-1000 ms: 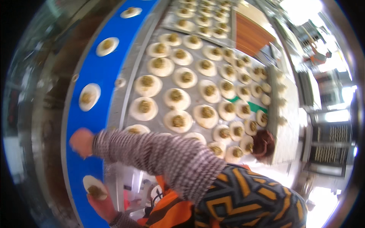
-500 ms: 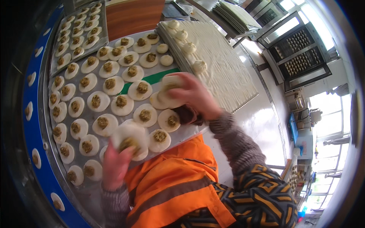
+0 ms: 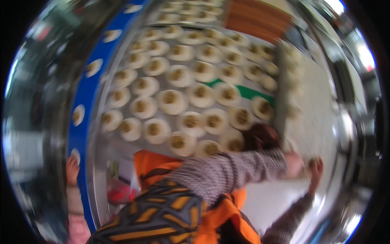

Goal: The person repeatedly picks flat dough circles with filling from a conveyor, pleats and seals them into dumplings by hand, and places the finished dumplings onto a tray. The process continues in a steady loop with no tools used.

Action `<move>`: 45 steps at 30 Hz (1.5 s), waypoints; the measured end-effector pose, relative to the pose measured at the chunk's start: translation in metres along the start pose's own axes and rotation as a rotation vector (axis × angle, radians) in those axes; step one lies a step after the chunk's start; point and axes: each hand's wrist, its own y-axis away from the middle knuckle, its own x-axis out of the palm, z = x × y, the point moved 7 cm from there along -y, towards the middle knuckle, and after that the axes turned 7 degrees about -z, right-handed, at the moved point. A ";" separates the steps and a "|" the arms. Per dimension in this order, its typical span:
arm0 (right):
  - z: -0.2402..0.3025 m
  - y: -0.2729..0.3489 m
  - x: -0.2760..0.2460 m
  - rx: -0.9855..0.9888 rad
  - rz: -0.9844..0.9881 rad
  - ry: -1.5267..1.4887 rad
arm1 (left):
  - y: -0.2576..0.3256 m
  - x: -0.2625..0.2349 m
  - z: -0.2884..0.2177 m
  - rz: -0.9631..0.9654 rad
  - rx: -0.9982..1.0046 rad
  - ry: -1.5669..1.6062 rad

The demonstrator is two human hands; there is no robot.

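My left hand [image 3: 295, 164] reaches across my body to the right, over the edge of a pale, cloth-covered board [image 3: 315, 105]. Its fingers are smeared by motion. Close beside it is my right hand [image 3: 317, 175], fingers bent around a small brownish spot too blurred to name. Left of both hands, flat white dough rounds [image 3: 191, 122], each topped with a mound of brownish filling, lie in rows on a metal work surface [image 3: 111, 148]. A dark brown, rounded thing [image 3: 262, 136] sits at that surface's right edge, next to my left sleeve.
A row of pleated buns [image 3: 293, 77], blurred, lines the board's left edge. A blue conveyor belt [image 3: 83, 134] carrying dough rounds runs along the left. Another person's hand [image 3: 72, 168], pink sleeve below, touches a round there. A further tray of filled rounds [image 3: 187, 10] stands at the back.
The view has swung and blurred. Both hands, each with a filled dough round before, have moved right from the rows to the cloth-covered board; my left arm now crosses my body.
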 end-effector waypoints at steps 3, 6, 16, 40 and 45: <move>0.017 0.004 -0.023 -0.207 -0.205 0.215 | 0.020 -0.041 -0.025 -0.297 0.190 -0.341; 0.086 0.027 -0.032 -0.452 -0.412 0.352 | 0.064 -0.121 -0.027 -0.347 0.197 -0.160; 0.344 0.127 0.326 -0.537 0.417 0.003 | 0.636 -0.478 0.083 -1.694 -0.720 -1.159; 0.516 0.610 0.773 -1.644 1.461 0.033 | 0.936 -0.291 0.128 -1.674 -1.103 -0.082; 0.483 0.665 0.793 -1.445 1.533 0.321 | 0.989 -0.266 0.120 -1.345 -1.397 -0.135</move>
